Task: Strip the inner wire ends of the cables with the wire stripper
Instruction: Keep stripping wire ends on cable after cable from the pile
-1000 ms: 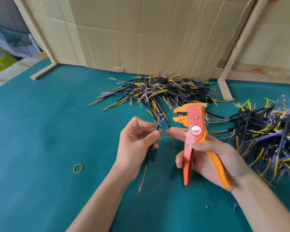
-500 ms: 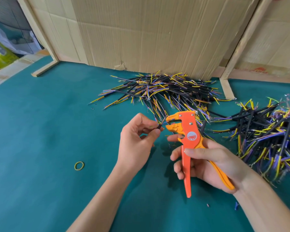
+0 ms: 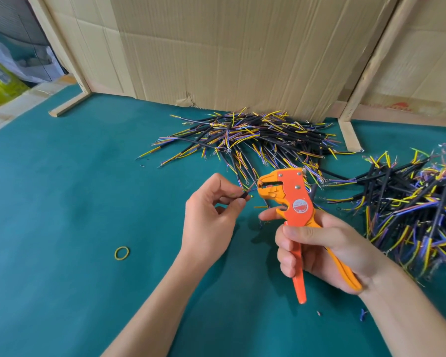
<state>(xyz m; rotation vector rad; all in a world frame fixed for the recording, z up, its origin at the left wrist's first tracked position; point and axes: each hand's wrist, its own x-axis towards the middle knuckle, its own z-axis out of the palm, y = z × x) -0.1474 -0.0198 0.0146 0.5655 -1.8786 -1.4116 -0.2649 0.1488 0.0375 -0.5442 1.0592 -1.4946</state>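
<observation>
Cable pinched in left hand, tip at wire stripper gripped by right hand.

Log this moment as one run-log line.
left hand: pinches cable | right hand: grips wire stripper | inner wires at stripper's open mouth | squeeze not yet done | cable piles behind and right

Both forearms are bare, with no sleeves reaching into view. The left hand and right hand are bare too. Fingernails are short and unpainted.
</observation>
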